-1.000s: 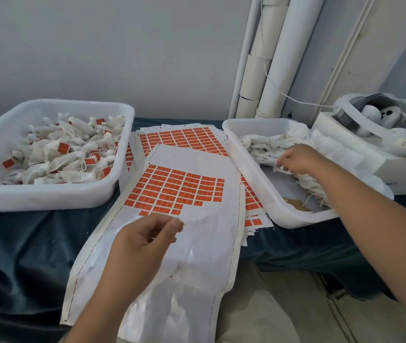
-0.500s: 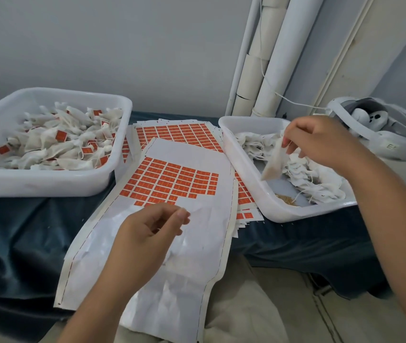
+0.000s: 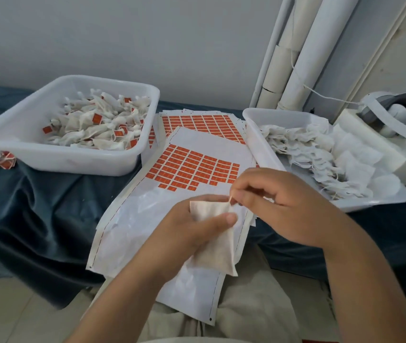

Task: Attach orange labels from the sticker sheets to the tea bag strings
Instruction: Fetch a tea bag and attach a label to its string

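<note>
**A:** Once the right hand (image 3: 278,209) had come back from the right tray (image 3: 259,142), a tea bag (image 3: 215,243) sat between both hands, over the near end of the top sticker sheet (image 3: 135,219).

**B:** And the left hand (image 3: 187,231), empty a second ago, had closed round the bag, thumb on its face. The right pinched the top corner, at what looked like the string (image 3: 230,199).

**A:** So a bag was in hand, unlabelled, I'd say. The orange labels (image 3: 192,169) lay just beyond the knuckles.

**B:** Fair room there. The left tray (image 3: 73,162) stood well apart, the right rim sat near that wrist, and the sheet overhung the worktop (image 3: 36,206) edge toward the lap.
</note>
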`<state>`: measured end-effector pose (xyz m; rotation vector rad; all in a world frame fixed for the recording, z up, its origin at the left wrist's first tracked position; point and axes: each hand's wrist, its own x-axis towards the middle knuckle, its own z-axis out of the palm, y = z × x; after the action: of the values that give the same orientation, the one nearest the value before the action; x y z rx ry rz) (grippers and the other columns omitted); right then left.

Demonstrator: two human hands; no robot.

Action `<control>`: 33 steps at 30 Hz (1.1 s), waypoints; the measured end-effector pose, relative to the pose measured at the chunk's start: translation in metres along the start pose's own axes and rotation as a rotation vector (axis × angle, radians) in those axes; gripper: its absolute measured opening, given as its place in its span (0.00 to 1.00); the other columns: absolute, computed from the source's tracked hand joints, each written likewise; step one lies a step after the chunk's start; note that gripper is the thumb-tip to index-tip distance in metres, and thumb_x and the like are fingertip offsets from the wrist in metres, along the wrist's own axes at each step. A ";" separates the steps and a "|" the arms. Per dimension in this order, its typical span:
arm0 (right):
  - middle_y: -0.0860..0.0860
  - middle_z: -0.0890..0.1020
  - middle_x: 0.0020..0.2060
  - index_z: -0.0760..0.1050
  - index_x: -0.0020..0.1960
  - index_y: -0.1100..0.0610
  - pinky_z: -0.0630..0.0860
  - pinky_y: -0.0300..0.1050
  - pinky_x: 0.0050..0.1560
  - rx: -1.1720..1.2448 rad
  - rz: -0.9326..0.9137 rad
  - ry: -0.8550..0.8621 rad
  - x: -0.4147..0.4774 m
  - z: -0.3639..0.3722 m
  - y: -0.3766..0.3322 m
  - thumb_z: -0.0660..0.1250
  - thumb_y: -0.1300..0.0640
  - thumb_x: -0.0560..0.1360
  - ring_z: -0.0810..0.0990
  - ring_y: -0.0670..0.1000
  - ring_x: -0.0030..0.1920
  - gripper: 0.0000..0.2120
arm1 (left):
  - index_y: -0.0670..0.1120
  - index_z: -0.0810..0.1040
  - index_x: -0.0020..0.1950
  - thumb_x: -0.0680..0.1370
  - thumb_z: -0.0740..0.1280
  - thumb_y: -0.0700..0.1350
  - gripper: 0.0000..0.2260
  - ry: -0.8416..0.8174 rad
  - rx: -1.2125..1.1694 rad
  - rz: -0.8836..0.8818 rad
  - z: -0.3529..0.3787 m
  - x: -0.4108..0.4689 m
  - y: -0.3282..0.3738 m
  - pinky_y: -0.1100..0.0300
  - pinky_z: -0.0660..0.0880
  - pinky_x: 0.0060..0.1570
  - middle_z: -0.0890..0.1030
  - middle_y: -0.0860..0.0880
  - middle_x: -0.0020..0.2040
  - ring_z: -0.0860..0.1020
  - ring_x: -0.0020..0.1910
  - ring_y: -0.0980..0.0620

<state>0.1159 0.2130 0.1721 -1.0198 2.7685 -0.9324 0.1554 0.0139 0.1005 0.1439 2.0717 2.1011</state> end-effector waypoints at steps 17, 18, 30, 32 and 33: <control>0.46 0.63 0.23 0.69 0.31 0.55 0.65 0.36 0.23 1.447 0.230 0.307 -0.020 0.045 0.028 0.67 0.57 0.73 0.60 0.44 0.23 0.13 | 0.58 0.77 0.41 0.85 0.58 0.54 0.15 0.066 0.300 0.249 0.003 -0.003 0.002 0.73 0.73 0.33 0.78 0.59 0.35 0.78 0.38 0.62; 0.46 0.64 0.23 0.70 0.32 0.56 0.66 0.36 0.23 1.475 0.221 0.291 -0.020 0.045 0.029 0.68 0.57 0.74 0.61 0.44 0.23 0.13 | 0.58 0.77 0.42 0.86 0.57 0.53 0.15 0.050 0.303 0.245 0.001 -0.003 0.002 0.74 0.73 0.35 0.78 0.60 0.37 0.79 0.40 0.63; 0.38 0.81 0.35 0.82 0.48 0.40 0.75 0.34 0.39 0.357 0.108 0.479 -0.040 0.021 0.028 0.66 0.38 0.80 0.78 0.43 0.35 0.10 | 0.56 0.87 0.54 0.76 0.65 0.62 0.16 -0.120 0.397 0.156 -0.012 0.000 0.004 0.63 0.81 0.40 0.84 0.56 0.41 0.84 0.43 0.54; 0.32 0.81 0.38 0.80 0.47 0.35 0.73 0.26 0.39 0.272 0.041 0.529 -0.041 0.020 0.022 0.64 0.46 0.82 0.81 0.38 0.39 0.09 | 0.54 0.88 0.51 0.74 0.66 0.66 0.19 -0.117 0.426 0.145 -0.013 0.000 0.003 0.54 0.83 0.42 0.85 0.54 0.41 0.83 0.41 0.49; 0.31 0.81 0.38 0.80 0.47 0.36 0.72 0.24 0.39 0.264 0.027 0.541 -0.040 0.021 0.019 0.64 0.47 0.82 0.81 0.37 0.40 0.09 | 0.54 0.88 0.49 0.73 0.66 0.67 0.21 -0.123 0.437 0.149 -0.013 0.000 0.003 0.52 0.83 0.42 0.85 0.53 0.41 0.83 0.41 0.49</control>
<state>0.1412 0.2380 0.1379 -0.7742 2.9160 -1.7357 0.1524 0.0012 0.1033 0.4867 2.4735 1.6268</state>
